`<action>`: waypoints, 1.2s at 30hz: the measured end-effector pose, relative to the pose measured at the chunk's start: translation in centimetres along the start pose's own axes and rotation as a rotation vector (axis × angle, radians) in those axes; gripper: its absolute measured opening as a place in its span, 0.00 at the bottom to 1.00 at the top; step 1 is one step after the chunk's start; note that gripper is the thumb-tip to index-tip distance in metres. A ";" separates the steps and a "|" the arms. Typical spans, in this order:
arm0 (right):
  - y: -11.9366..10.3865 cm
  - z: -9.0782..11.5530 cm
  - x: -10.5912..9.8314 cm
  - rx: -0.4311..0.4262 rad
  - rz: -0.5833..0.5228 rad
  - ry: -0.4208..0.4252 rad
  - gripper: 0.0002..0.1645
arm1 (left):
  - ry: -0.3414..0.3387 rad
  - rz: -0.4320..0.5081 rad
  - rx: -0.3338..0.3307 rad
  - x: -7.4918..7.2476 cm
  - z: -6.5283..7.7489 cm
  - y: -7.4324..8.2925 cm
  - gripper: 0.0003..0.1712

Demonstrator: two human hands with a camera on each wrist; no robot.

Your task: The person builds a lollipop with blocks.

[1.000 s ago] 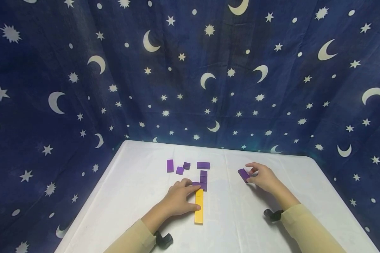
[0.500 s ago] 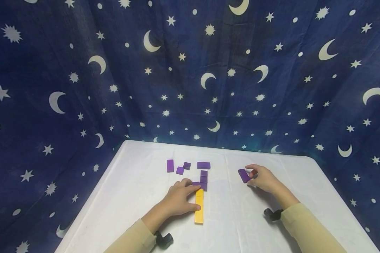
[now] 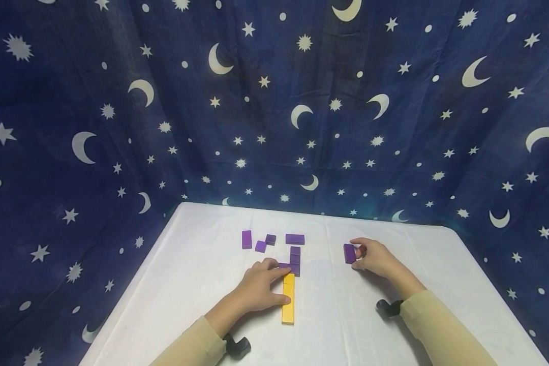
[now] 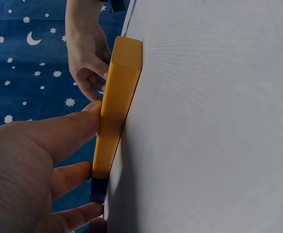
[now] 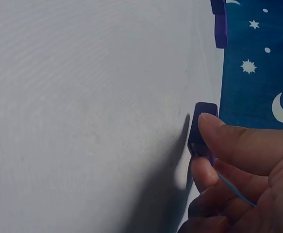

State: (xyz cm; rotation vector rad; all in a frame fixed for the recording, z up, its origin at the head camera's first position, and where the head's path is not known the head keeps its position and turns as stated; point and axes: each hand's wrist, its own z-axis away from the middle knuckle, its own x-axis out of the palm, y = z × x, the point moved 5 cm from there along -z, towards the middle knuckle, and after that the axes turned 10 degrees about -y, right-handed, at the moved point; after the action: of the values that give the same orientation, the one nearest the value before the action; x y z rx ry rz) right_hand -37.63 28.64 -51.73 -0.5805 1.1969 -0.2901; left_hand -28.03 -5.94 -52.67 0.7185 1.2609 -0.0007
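Note:
My right hand [image 3: 376,257] pinches a purple rectangular block [image 3: 349,253] by its edges, thumb on the near end, at the right of the white table. In the right wrist view the thumb lies across that dark block [image 5: 195,131], with a fingertip beneath it. My left hand [image 3: 257,286] rests with extended fingers on a line of blocks. Its thumb touches the long yellow block [image 3: 288,305], and its index finger reaches the purple blocks [image 3: 295,269] joined at the yellow end. The left wrist view shows the thumb against the side of the yellow block [image 4: 114,102].
Behind the line lie a purple rectangular block [image 3: 295,239], another purple block [image 3: 246,240] standing lengthwise, and two small purple cubes [image 3: 261,246]. The white tabletop [image 3: 201,284] ends at a dark blue star-and-moon curtain [image 3: 274,127].
The purple block in my right hand has turned from slanted to nearly straight, and the hand has shifted slightly left. My left hand stays in place on the line of blocks.

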 end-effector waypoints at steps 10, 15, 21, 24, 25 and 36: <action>-0.4 -0.5 0.5 0.000 -0.014 0.023 0.45 | 0.003 0.005 0.008 0.0 0.1 -0.1 0.44; -0.4 -0.5 0.8 0.010 -0.023 0.029 0.44 | 0.003 0.002 0.011 0.1 0.0 -0.1 0.44; -0.5 -0.5 1.2 0.015 -0.041 0.049 0.44 | 0.003 0.000 0.005 0.2 -0.2 -0.1 0.44; -1.0 -0.5 1.4 0.006 -0.051 0.054 0.44 | 0.004 -0.002 0.003 0.2 -0.2 0.0 0.44; -1.2 -0.6 1.4 0.003 -0.055 0.055 0.44 | 0.004 -0.001 0.002 0.1 -0.1 0.0 0.44; -3.2 -0.9 2.7 -0.008 -0.060 0.061 0.42 | 0.007 -0.002 0.005 0.0 -0.1 -0.1 0.44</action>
State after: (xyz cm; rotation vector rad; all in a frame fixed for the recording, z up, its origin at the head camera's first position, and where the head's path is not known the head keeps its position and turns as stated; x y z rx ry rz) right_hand -37.29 24.44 -52.27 -0.6187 1.2415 -0.3559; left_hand -28.11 -5.96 -52.76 0.7224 1.2686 -0.0034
